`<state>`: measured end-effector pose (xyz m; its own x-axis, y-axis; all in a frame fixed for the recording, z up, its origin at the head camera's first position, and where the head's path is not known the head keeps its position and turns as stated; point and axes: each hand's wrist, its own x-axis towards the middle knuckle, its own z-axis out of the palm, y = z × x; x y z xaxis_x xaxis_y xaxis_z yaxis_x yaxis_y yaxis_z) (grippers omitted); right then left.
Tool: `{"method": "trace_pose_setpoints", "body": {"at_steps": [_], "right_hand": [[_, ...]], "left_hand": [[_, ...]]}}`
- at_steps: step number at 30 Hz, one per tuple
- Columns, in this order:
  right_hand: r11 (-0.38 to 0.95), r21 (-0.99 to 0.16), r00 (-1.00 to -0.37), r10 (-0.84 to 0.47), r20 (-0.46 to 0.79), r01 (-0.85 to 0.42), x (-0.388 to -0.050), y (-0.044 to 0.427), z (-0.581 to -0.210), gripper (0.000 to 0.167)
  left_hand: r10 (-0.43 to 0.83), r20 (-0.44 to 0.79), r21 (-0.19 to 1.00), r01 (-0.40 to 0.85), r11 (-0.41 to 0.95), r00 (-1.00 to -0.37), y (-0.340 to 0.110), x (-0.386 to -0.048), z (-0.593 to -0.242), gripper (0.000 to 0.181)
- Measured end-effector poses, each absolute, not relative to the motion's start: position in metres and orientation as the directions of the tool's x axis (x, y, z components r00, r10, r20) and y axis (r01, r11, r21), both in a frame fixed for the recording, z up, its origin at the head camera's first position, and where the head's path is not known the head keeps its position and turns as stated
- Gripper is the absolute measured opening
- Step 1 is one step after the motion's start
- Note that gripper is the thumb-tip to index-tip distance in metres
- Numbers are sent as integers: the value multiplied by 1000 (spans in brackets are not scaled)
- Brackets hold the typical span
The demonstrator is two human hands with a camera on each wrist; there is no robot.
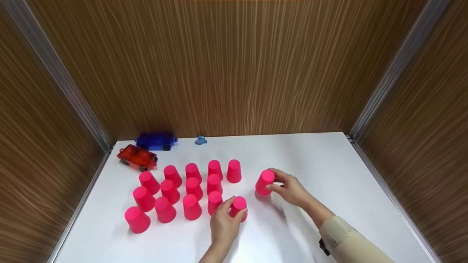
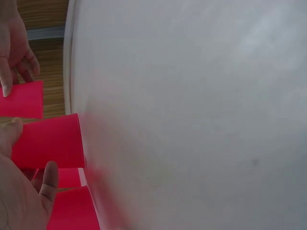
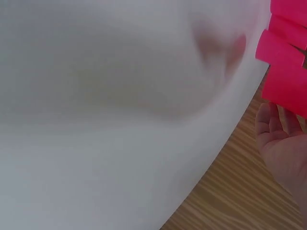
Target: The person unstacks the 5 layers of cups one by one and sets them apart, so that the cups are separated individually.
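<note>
My left hand (image 1: 225, 224) grips an upside-down pink cup (image 1: 238, 204) between thumb and fingers, at the front right of a group of cups. In the left wrist view that cup (image 2: 50, 141) has its rim at or very near the table; contact is hard to tell. Farther right, my right hand (image 1: 292, 190) holds another upside-down pink cup (image 1: 264, 182) by its sides, slightly above the tabletop, with a shadow beneath. The right wrist view shows the right hand (image 3: 283, 151) around its cup (image 3: 288, 88). Beside them, several matching cups (image 1: 192, 207) stand upside down in rows.
A blue translucent toy wagon (image 1: 156, 140) and a red one (image 1: 138, 157) sit at the back left of the white table (image 1: 329, 164). A small blue toy (image 1: 200, 140) lies near the back wall. Wood-grain panels (image 1: 234, 73) enclose the table at the back and sides.
</note>
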<state>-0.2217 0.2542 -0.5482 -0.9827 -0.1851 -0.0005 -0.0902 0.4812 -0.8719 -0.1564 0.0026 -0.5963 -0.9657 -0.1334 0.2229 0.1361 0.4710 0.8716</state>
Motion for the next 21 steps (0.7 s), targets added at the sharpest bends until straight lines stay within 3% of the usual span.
{"method": "trace_pose_setpoints", "body": {"at_steps": [21], "right_hand": [[455, -883, -963, -268, -13, -114, -249, 204, -573, 59]], "left_hand": [[-118, 226, 865, 143, 481, -967, 2, -157, -598, 55]]}}
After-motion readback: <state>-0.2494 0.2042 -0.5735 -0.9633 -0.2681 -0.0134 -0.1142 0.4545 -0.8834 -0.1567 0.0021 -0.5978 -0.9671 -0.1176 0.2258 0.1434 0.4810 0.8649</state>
